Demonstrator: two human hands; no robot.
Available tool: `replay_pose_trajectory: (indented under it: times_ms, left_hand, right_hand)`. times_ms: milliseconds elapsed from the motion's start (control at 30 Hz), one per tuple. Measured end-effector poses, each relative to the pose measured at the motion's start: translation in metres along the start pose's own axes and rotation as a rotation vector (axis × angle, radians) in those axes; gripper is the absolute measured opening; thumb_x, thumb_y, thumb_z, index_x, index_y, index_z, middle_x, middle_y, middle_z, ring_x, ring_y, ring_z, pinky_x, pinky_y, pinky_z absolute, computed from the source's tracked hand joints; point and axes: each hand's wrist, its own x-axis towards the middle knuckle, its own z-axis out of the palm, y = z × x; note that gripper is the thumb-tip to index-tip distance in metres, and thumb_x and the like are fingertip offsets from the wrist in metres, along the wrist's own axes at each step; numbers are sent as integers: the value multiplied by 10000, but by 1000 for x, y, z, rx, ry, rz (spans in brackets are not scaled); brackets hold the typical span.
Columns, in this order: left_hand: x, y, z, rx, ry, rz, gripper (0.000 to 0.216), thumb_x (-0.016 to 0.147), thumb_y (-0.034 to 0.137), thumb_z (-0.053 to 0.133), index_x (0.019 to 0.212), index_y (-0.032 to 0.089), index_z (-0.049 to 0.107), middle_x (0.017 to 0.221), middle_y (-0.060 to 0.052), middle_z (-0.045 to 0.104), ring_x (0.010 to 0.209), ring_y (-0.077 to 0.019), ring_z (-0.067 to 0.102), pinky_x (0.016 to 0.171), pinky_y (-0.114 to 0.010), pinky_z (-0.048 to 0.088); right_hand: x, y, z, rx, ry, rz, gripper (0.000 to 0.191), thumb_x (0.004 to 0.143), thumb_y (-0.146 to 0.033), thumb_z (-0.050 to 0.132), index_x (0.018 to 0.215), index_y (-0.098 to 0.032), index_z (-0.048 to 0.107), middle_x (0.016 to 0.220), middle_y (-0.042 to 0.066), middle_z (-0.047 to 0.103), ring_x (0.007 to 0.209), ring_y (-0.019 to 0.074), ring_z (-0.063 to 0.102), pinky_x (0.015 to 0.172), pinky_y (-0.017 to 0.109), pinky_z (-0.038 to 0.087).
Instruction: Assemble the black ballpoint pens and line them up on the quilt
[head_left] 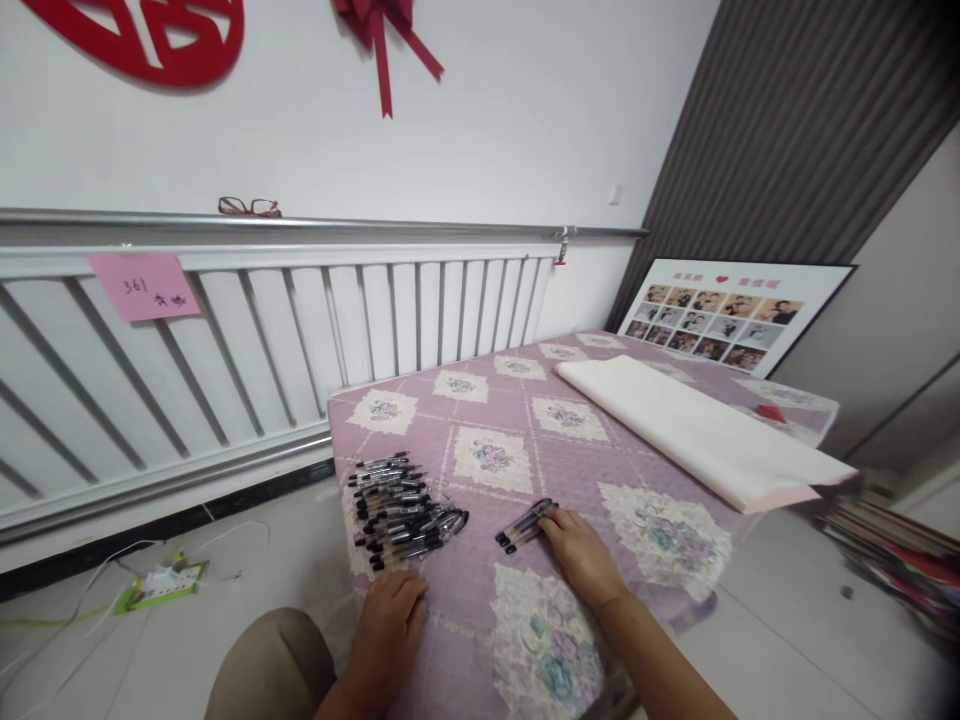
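Loosely open right hand (pixel 581 555) on pens (pixel 525 525)

There's the big pile of pens (pixel 401 515), lower left of centre in the frame. They have clear barrels and black caps, and they lie flat, heaped roughly side by side near the left edge of the worktop (pixel 480 590). Just to the right and apart from the heap, a small bunch of pens (pixel 525 524) lies flat on a slant. It has the same clear-and-black look, and its right end touches the fingertips of the right hand (pixel 581 555).
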Motion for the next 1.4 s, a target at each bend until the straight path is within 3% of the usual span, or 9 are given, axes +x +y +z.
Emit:
replay_pose_trajectory:
  times_ms: [167, 333, 600, 800, 1400]
  left_hand:
    - [-1, -1, 2, -8, -2, -5, 175, 851, 176, 489, 970, 231, 606, 983, -57, 639, 946, -217, 575, 859, -413, 462]
    - [-1, -1, 3, 1, 1, -9, 164, 852, 186, 497, 962, 232, 610, 978, -51, 643, 944, -212, 579, 868, -410, 458]
    - [0, 3, 0, 15, 6, -8, 150, 852, 211, 505, 945, 236, 620, 962, -47, 651, 927, -213, 587, 864, -406, 458]
    - [0, 1, 1, 17, -6, -2, 144, 854, 214, 501, 930, 230, 622, 940, -46, 651, 907, -211, 585, 857, -404, 459]
    - [1, 2, -1, -5, 7, 15, 164, 865, 225, 474, 925, 220, 627, 915, -59, 651, 874, -205, 590, 819, -387, 479]
  right_hand:
    - [-10, 1, 7, 113, 86, 74, 255, 867, -180, 441, 1066, -194, 600, 1046, 99, 610, 956, 226, 553, 847, 348, 445]
    - [-31, -5, 12, 286, 274, 341, 262, 885, -284, 403, 1043, -175, 580, 1016, 107, 590, 936, 213, 560, 858, 342, 452]
    - [-39, -4, 12, 315, 194, 575, 257, 840, -327, 450, 975, -160, 590, 932, 92, 627, 879, 210, 576, 820, 316, 440]
    - [-26, -9, 8, 214, 119, 552, 179, 816, -297, 488, 828, -192, 633, 856, 60, 644, 823, 194, 584, 767, 286, 415]
    - [-10, -13, 14, 177, 112, 576, 152, 787, -287, 520, 826, -216, 649, 873, 42, 642, 829, 189, 575, 738, 275, 395]
